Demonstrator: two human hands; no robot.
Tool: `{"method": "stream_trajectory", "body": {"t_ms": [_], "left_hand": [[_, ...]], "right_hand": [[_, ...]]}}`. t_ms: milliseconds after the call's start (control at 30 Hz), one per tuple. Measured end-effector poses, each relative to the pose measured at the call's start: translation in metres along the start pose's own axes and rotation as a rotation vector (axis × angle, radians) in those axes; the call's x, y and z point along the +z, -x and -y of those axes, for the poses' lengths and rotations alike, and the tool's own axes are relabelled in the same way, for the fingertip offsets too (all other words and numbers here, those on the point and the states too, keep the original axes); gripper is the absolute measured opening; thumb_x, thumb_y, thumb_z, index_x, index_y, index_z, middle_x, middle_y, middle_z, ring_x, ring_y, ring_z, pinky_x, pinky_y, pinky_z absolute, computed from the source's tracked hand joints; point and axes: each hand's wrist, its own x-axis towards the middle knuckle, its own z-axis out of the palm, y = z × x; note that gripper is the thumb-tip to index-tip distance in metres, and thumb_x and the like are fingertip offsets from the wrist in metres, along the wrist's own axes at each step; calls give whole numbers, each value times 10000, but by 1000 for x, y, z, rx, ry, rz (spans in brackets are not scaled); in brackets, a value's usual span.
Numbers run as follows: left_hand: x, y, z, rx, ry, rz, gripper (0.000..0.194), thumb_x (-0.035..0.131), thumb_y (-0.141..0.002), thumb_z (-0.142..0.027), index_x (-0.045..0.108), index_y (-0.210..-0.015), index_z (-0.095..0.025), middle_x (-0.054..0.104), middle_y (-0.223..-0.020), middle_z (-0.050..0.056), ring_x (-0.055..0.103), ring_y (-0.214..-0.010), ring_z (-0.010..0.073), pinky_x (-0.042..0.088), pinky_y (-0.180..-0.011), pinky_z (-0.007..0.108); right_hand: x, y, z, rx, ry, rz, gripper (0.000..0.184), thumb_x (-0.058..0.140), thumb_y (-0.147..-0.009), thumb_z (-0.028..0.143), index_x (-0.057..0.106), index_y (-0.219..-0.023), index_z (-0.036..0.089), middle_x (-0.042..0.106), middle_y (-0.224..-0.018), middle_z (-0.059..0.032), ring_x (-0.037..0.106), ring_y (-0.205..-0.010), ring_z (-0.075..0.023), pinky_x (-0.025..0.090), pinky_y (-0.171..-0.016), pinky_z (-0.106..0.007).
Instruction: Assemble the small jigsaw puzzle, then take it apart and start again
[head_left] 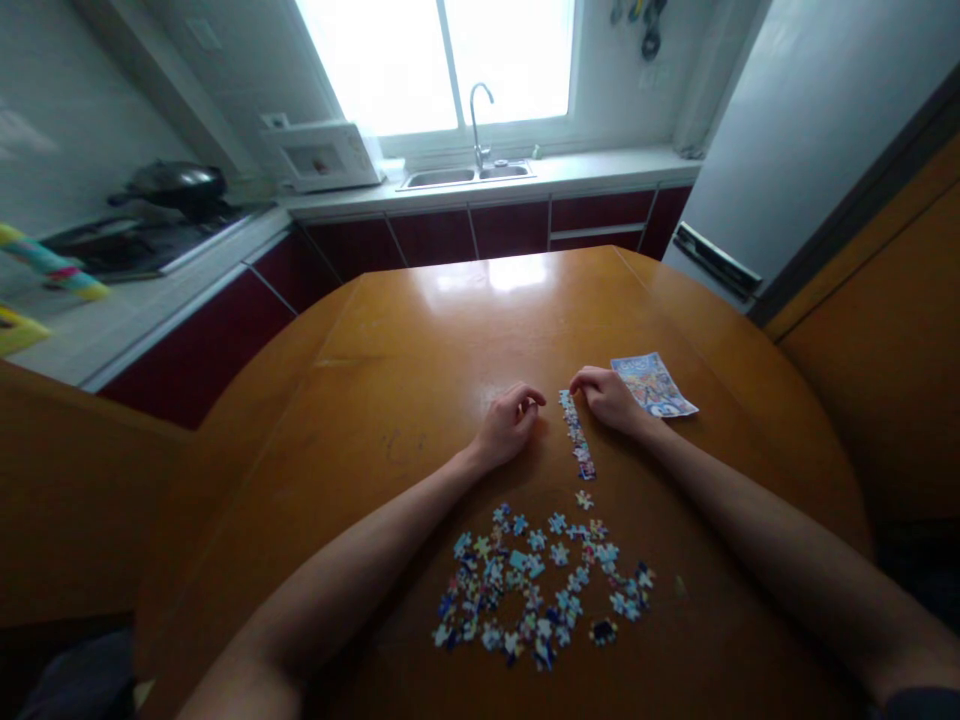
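A narrow strip of joined jigsaw pieces (577, 437) lies on the wooden table, running away from me. Just left of its far end hovers my left hand (511, 425), fingers loosely curled and apart, with nothing visible between them. My right hand (606, 398) rests at the right of the strip's far end. Its fingers are bent together with the tips beside the end piece; whether they pinch anything is hidden. Nearer to me a loose pile of jigsaw pieces (536, 565) is spread between my forearms. One single piece (584, 499) lies between pile and strip.
A printed picture sheet (654, 385) lies beyond my right wrist, partly behind it. The round-ended wooden table (420, 340) fills the foreground. Behind it are a counter with a sink (465, 176), a microwave (322, 157), a wok (176, 185) on the stove and a fridge (810, 130).
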Motion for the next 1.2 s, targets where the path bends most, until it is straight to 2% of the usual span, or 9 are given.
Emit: {"method": "stream_trajectory", "body": {"t_ms": [300,433,533,633,733,867,1000,1200], "left_hand": [[1,-1,3,-12,6,-2,168,504,-877,-76,646,-898,-164,640,-826,13,539,-673,110,435,-634,216],[1,-2,5,-15,9,1,169,504,-881,-82,649,-901,-164,640,-814,9,532,-656,106,432,-621,211],[2,-2,7,-15,6,5,165,507,-882,-87,651,-903,-166,639,-806,6,532,-653,106,431,-618,211],[3,-2,9,-11,4,10,163,509,-881,-91,651,-903,-167,641,-808,9,542,-665,111,441,-629,216],[4,-2,10,-4,9,8,165,506,-873,-81,646,-892,-166,633,-797,8,539,-666,114,441,-634,223],[5,-2,11,7,17,10,169,504,-875,-80,647,-897,-167,632,-818,11,530,-671,113,435,-642,229],[4,-1,11,4,8,16,176,504,-874,-73,650,-902,-168,626,-812,7,520,-660,109,429,-628,223],[3,-1,8,0,-7,18,174,500,-881,-81,650,-903,-166,622,-805,8,508,-645,105,418,-611,217]], "right_hand": [[0,-1,-2,-2,-31,-34,292,452,-810,79,712,-747,196,701,-798,-43,634,-796,-195,474,-757,-313],[-4,-1,7,1,-55,-45,288,462,-878,134,736,-950,182,713,-894,-61,632,-824,-199,484,-759,-326],[-10,11,25,-28,-45,-17,245,517,-912,178,718,-1052,189,701,-935,-67,619,-849,-202,482,-774,-340],[-18,36,49,-99,20,59,146,583,-922,210,720,-974,206,661,-874,-60,594,-860,-210,475,-804,-363],[-24,65,69,-174,82,219,110,610,-923,209,718,-944,213,658,-914,-68,564,-906,-219,465,-818,-373],[-29,91,81,-259,126,385,106,639,-915,223,741,-895,243,640,-960,-59,533,-921,-211,438,-834,-373],[-32,97,83,-278,127,445,110,632,-916,224,736,-899,257,625,-972,-47,525,-935,-205,418,-836,-370],[-38,96,87,-265,79,489,57,686,-848,205,690,-794,222,630,-979,-38,529,-940,-200,417,-865,-376]]}}
